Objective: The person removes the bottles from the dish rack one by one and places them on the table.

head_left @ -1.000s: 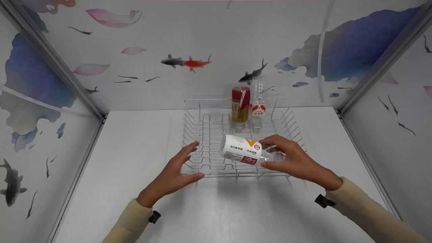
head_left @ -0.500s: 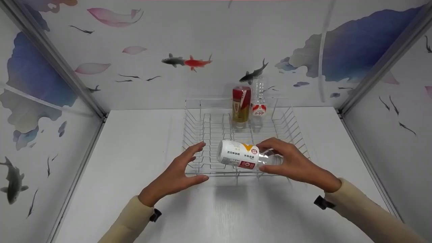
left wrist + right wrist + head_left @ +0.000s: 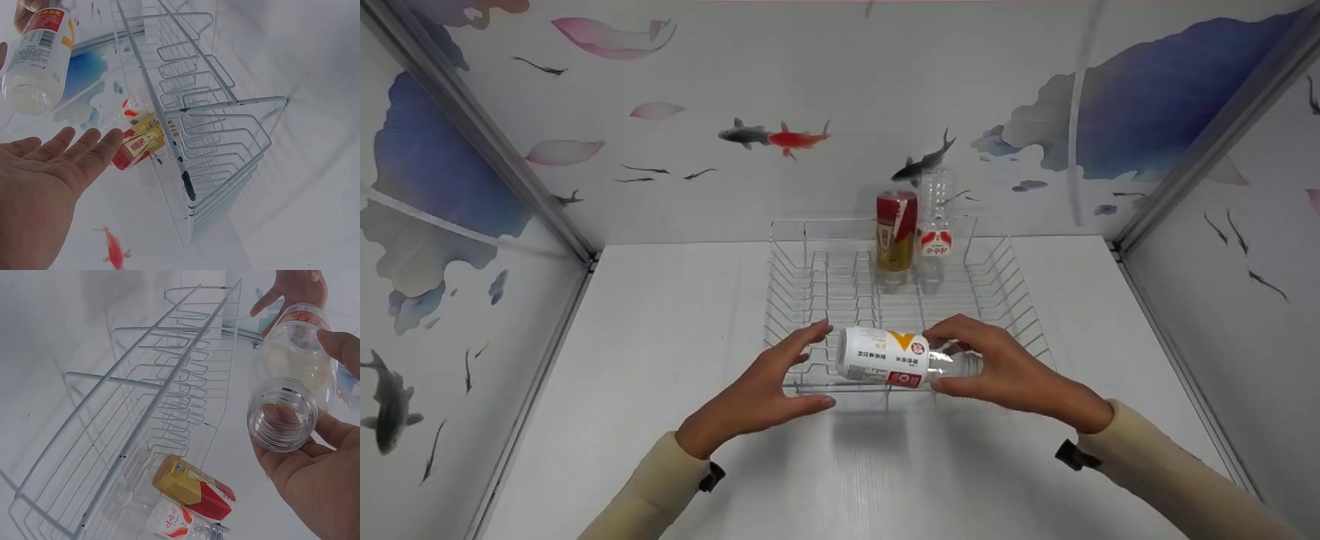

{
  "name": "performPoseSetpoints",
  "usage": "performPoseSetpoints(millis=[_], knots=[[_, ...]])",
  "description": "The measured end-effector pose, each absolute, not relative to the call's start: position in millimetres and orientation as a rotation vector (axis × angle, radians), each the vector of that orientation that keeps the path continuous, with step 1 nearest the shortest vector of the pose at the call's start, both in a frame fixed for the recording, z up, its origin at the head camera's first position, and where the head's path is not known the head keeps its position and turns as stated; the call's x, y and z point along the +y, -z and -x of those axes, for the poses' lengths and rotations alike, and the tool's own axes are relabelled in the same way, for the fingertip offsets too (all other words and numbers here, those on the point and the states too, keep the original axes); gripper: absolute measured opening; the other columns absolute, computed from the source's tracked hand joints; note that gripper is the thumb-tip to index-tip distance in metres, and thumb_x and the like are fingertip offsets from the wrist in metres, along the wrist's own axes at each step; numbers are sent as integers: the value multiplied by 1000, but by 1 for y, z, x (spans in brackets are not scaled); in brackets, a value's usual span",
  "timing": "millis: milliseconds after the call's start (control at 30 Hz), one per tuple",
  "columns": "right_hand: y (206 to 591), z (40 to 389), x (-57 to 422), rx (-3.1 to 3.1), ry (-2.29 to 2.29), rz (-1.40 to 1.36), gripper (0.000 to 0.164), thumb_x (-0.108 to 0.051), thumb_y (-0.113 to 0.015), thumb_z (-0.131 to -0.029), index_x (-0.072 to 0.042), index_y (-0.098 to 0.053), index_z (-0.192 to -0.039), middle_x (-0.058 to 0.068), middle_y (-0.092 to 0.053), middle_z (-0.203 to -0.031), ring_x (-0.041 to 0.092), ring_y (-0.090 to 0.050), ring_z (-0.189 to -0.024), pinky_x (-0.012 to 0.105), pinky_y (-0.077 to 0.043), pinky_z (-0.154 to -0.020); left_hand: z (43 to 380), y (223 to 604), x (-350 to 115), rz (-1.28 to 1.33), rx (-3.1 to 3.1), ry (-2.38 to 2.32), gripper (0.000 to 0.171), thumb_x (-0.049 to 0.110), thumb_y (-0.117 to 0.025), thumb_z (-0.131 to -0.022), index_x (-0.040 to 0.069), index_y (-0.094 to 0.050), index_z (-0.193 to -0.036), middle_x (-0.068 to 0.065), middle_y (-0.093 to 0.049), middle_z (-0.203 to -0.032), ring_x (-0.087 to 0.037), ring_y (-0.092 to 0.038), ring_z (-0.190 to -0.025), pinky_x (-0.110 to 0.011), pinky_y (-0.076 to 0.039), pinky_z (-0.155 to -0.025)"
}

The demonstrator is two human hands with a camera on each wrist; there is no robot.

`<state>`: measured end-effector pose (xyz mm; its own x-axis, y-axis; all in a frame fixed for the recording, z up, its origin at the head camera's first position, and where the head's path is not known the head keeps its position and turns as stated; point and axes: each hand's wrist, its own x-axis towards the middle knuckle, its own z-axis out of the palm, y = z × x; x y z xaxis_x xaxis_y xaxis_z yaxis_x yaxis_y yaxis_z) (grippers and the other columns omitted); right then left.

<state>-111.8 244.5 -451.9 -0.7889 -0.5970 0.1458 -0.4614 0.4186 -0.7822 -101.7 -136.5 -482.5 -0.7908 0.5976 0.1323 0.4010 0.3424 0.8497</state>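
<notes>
Lying sideways in the air over the front of the wire rack is a clear plastic bottle [image 3: 885, 357] with a white, orange and red label. My right hand [image 3: 1009, 369] grips it near the neck, thumb on the near side and fingers on the far side. In the right wrist view the bottle's mouth [image 3: 282, 415] shows without a cap. My left hand [image 3: 769, 384] faces the bottle's base with fingers spread and thumb apart, a small gap between them. The left wrist view shows the left palm [image 3: 34, 208] beneath the bottle's base [image 3: 34, 90].
A white wire rack [image 3: 840, 388] stands on the white table [image 3: 675, 300]. Toward its back right, a red-and-gold drink container [image 3: 895, 232] and a clear bottle with a red-and-white label [image 3: 936, 244] stand side by side. Printed panels [image 3: 675, 187] enclose the table at back and sides.
The right hand has brought the bottle nearer to me and slightly left, turning it more level. My left hand has shifted right, closer to the bottle's base.
</notes>
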Motion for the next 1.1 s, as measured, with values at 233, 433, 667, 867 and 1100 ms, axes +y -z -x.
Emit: performPoseSetpoints(millis=[233, 433, 667, 867, 1100], knots=[[454, 109, 241, 2493, 1295, 911, 55, -24, -92, -93, -22, -69, -143, -6, -68, -136, 20, -69, -118, 42, -61, -102, 103, 481, -130, -923, 2367, -1411, 100, 39, -89, -96, 21, -30, -175, 5, -38, -175, -16, -39, -159, -47, -45, -125], [456, 108, 239, 2494, 1267, 903, 56, -26, -91, -94, -24, -67, -145, -7, -67, -137, 24, -68, -120, 43, -61, -102, 103, 480, -124, -946, 2345, -1404, 99, 38, -90, -95, 19, -32, -174, 5, -39, -174, -16, -44, -155, -51, -47, -123], [457, 106, 237, 2492, 1259, 932, 56, -26, -92, -93, -23, -67, -143, -7, -68, -136, 22, -67, -121, 43, -61, -102, 102, 479, -118, -985, 2323, -1405, 93, 37, -91, -94, 22, -39, -169, 10, -49, -164, -13, -52, -145, -49, -49, -121], [456, 104, 235, 2488, 1237, 942, 56, -25, -94, -91, -24, -69, -141, -9, -68, -135, 28, -67, -120, 43, -61, -102, 102, 480, -114, -1028, 2324, -1405, 87, 33, -93, -92, 23, -43, -163, 9, -53, -157, -14, -55, -141, -50, -52, -118], [457, 101, 232, 2474, 1191, 953, 53, -24, -93, -91, -24, -70, -138, -10, -68, -133, 17, -64, -115, 47, -60, -101, 100, 481, -107, -1048, 2294, -1394, 82, 36, -91, -93, 26, -44, -159, 8, -54, -154, -15, -57, -133, -42, -55, -112]])
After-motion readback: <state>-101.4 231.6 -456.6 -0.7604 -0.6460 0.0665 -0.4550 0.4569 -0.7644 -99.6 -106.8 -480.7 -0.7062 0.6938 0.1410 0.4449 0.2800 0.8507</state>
